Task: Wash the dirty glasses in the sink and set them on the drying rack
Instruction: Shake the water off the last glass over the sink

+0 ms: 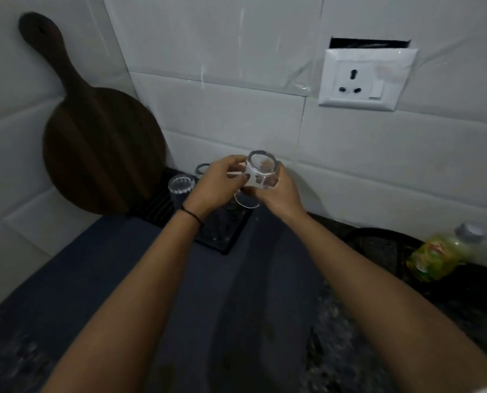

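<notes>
A clear glass (pixel 260 165) is held upside down, base toward me, above the black drying rack (pixel 222 236). My left hand (pixel 217 185) grips its left side and my right hand (pixel 276 191) wraps its right side and rim. Two more glasses stand inverted on the rack: one (pixel 181 186) at the near left, another (pixel 202 168) behind it, partly hidden by my left hand. The sink is not in sight.
A dark round wooden board (pixel 95 143) leans on the tiled wall at the left. A white wall socket (pixel 364 78) is at the upper right. A green-yellow bottle (pixel 440 253) lies on a dark pan at the right. Dark blue cloth (pixel 123 265) covers the counter.
</notes>
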